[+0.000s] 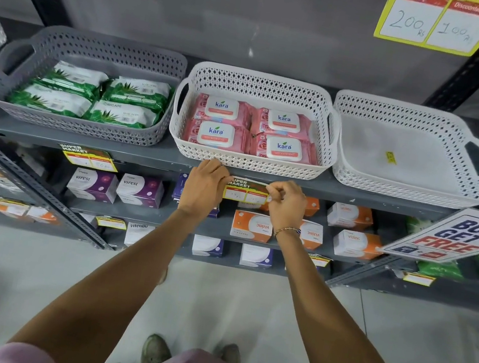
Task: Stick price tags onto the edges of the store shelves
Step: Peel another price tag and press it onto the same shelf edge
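Observation:
A yellow and green "Super Market" price tag (246, 190) lies against the front edge of the grey shelf (153, 157), just below the white basket of pink Kara wipes (249, 161). My left hand (203, 189) holds the tag's left end and my right hand (286, 205) pinches its right end. A second tag of the same kind (87, 157) is stuck on the same edge further left, under the grey basket of green wipes (74, 119).
An empty white basket (411, 191) stands at the right, with a "Buy 1 Get 1 Free" sign (457, 238) beside it. A large yellow price card (439, 21) hangs above. Lower shelves hold purple and orange boxes with small tags. My feet stand on the pale floor.

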A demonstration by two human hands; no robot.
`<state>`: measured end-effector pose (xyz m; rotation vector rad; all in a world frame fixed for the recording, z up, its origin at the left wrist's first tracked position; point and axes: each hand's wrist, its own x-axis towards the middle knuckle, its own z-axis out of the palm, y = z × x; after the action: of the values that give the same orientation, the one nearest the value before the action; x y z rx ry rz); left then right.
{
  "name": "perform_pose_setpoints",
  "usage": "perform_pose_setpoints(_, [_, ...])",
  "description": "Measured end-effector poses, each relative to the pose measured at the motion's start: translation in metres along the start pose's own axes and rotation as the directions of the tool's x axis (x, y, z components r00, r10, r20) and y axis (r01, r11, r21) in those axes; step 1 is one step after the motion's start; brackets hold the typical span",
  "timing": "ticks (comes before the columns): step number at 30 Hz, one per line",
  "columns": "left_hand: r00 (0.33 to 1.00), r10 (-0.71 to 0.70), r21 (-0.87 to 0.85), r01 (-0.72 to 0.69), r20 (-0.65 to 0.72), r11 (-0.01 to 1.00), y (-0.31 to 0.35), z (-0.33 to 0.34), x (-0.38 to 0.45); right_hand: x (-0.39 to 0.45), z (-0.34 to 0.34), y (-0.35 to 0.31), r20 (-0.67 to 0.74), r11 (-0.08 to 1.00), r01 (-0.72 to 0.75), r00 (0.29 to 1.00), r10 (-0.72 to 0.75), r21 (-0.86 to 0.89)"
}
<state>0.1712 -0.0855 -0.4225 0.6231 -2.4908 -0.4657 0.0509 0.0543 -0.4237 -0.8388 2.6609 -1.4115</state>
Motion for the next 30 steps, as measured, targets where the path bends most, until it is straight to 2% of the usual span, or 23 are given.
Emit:
perform_pose_setpoints(3, [0.989, -0.146, -0.193, 0.140, -0.018, 0.971, 0.005, -0.001, -0.002, 0.001, -0.001, 0.001, 0.008, 1.000, 0.002, 1.000, -0.002, 0.000])
perform_pose_setpoints(5, [0.975, -0.220, -0.249, 0.208, -0.019, 0.946, 0.006, 0.000, -0.005, -0.001, 0.000, 0.000, 0.019, 1.000, 0.007, 1.000, -0.007, 0.008])
perform_pose_setpoints(8, [0.967, -0.253, -0.268, 0.238, -0.024, 0.934, 0.006, -0.001, -0.005, -0.003, 0.000, -0.003, -0.009, 1.000, 0.004, 1.000, -0.004, 0.024])
perform_pose_setpoints(11, [0.958, -0.284, -0.212, 0.268, -0.047, 0.940, 0.008, -0.002, -0.005, -0.003, 0.001, -0.004, -0.071, 1.000, 0.001, 0.998, 0.001, 0.024])
perform_pose_setpoints(18, [0.957, -0.279, -0.132, 0.268, -0.074, 0.954, 0.011, 0.003, -0.007, -0.004, 0.005, -0.002, -0.121, 1.000, 0.012, 0.993, -0.012, -0.007])
perform_pose_setpoints(30, [0.981, -0.184, -0.225, 0.165, -0.068, 0.960, 0.001, 0.017, -0.008, -0.003, 0.011, 0.002, -0.111, 0.998, 0.057, 0.992, -0.060, -0.026])
